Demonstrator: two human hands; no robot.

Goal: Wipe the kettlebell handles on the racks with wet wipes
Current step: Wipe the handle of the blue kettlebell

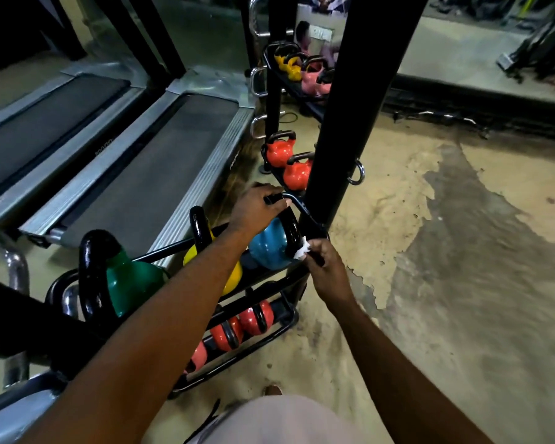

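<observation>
A black rack (269,339) holds a green kettlebell (132,283), a yellow kettlebell (233,278) and a blue kettlebell (268,248) on its upper tier. Red kettlebells (253,318) lie on the lower tier. My left hand (257,208) grips the top of the blue kettlebell's black handle (290,232). My right hand (326,270) pinches a white wet wipe (302,251) against the lower right side of that handle. My left forearm hides part of the yellow kettlebell.
Two treadmills (135,161) lie to the left of the rack. A black post (343,123) stands just behind it. More red kettlebells (289,165) sit on the floor beyond, and a mirror reflects another rack. Worn floor (462,251) spreads to the right.
</observation>
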